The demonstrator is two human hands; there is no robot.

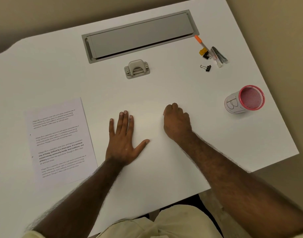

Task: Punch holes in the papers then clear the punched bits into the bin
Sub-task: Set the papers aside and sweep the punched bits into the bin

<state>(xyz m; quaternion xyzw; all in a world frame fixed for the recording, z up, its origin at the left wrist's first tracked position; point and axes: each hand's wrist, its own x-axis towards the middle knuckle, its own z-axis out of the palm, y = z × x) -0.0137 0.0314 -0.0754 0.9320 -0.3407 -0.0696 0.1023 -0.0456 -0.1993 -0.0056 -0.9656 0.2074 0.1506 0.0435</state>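
Printed papers lie in a stack on the white table, at the left. A grey hole punch stands further back, near the middle. The bin, a pink mesh cup wrapped in a white label, lies tilted on its side at the right, its mouth facing up and right. My left hand lies flat on the table with fingers spread, just right of the papers. My right hand rests on the table with its fingers curled under; nothing shows in it.
A grey cable-tray lid is set into the table at the back. At the back right lie an orange-capped pen, a stapler and binder clips. The table's right edge runs close behind the bin.
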